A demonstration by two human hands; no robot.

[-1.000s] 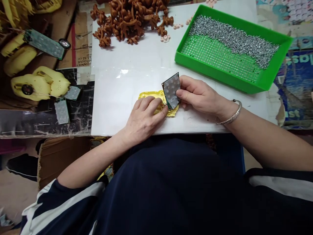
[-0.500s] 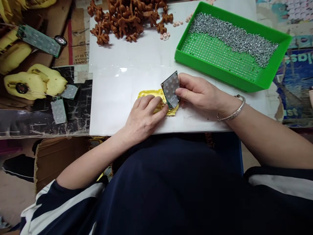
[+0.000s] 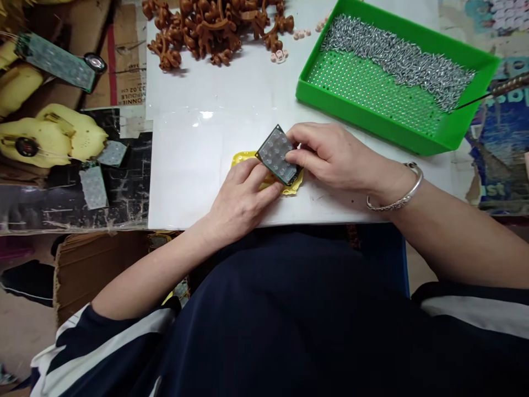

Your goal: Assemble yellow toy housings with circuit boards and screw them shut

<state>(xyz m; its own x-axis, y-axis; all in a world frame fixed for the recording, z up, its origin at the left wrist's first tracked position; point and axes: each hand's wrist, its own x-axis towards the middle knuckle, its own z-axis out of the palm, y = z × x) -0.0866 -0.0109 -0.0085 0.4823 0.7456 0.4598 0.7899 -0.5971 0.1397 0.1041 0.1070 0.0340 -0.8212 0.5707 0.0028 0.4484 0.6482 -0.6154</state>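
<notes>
Circuit board (image 3: 275, 151) is pinched in the right grip (image 3: 330, 155); cardboard (image 3: 129, 49) (at left) reads "33.02 CM".

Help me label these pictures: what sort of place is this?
Likely an assembly workshop: a green tray of apparent screws, a heap of brown plastic parts, and a circuit board held over a yellow shell.

Circuit board (image 3: 274, 153) over yellow shell (image 3: 243, 157)

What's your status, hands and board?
Right hand pinching circuit board. Left hand at yellow shell. Board and left hand hide much of shell.
</notes>
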